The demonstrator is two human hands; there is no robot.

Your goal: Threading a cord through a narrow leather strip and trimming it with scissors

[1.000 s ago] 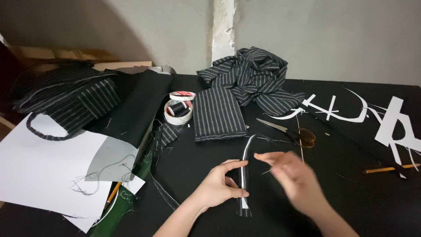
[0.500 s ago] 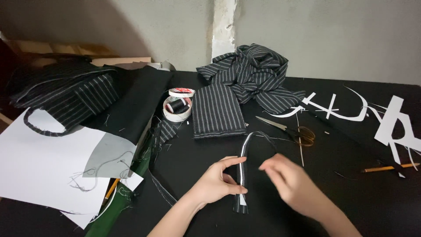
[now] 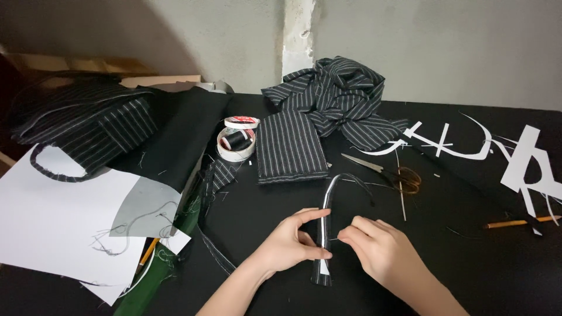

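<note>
2 hands [image 3: 328,246] – pinch fabric strip [image 3: 325,225].

A single head-worn camera looks steeply down and forward across the black counter [image 3: 468,275], close above it, toward the grey wall [image 3: 439,47] behind.

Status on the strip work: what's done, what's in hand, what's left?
Done: striped fabric is cut, a folded piece lies flat, and the scissors are set down. In hand: left hand and right hand pinch a narrow striped strip on the black table. Left: the strip's far end curls loose, unhandled.
</note>
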